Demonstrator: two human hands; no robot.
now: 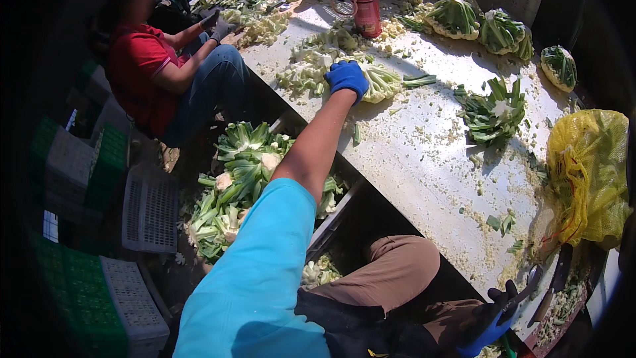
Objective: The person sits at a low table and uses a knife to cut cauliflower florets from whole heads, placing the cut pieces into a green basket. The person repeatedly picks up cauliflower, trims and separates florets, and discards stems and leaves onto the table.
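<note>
My left hand [346, 78], in a blue glove, is stretched far across the white tabletop [412, 159]. Its fingers are curled over a trimmed cauliflower head [381, 82] with pale cut stalks. More cut cauliflower pieces [304, 70] are heaped just beyond and left of it. Low at the right, my right hand [489, 320] wears a blue glove with dark fingers and grips a knife [525, 288] with a curved blade. Its grip is partly in shadow. Beside it, another knife [561, 268] lies near the table's right edge.
A red jar [366, 12] stands at the back. Leafy cauliflowers [453, 17] line the far right, above cut leaves [494, 112] and a yellow mesh sack [589, 174]. Trimmings [248, 169] fill a crate below. A co-worker [144, 59] in grey gloves sits left; crates [149, 209] stand behind.
</note>
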